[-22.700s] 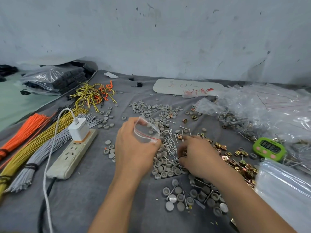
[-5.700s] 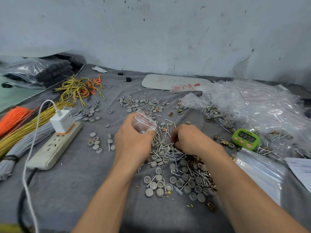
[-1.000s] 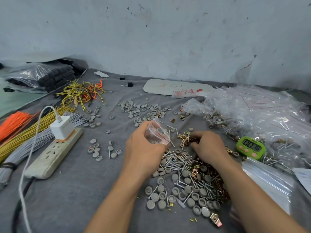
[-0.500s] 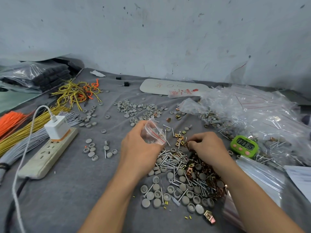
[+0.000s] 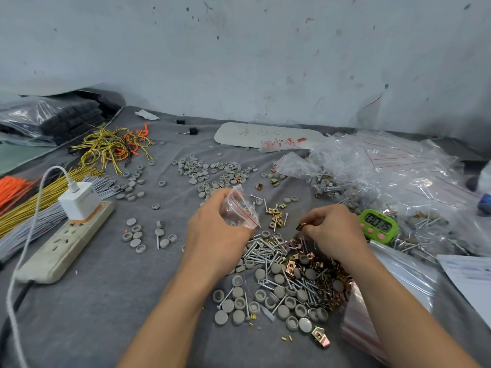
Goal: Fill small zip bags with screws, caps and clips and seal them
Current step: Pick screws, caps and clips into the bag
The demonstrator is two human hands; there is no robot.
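The left hand point(image 5: 212, 232) grips a small zip bag point(image 5: 240, 208) above the counter's point(image 5: 106, 301) middle; the right hand point(image 5: 333, 229) pinches a brass clip point(image 5: 301, 226) over the screw pile point(image 5: 265, 251).

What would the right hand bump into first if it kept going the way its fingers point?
The right hand points left, so probably the small clear red-striped zip bag in the left hand. If it stays low, the loose brass metal clips on the grey cloth come first; depth is unclear.
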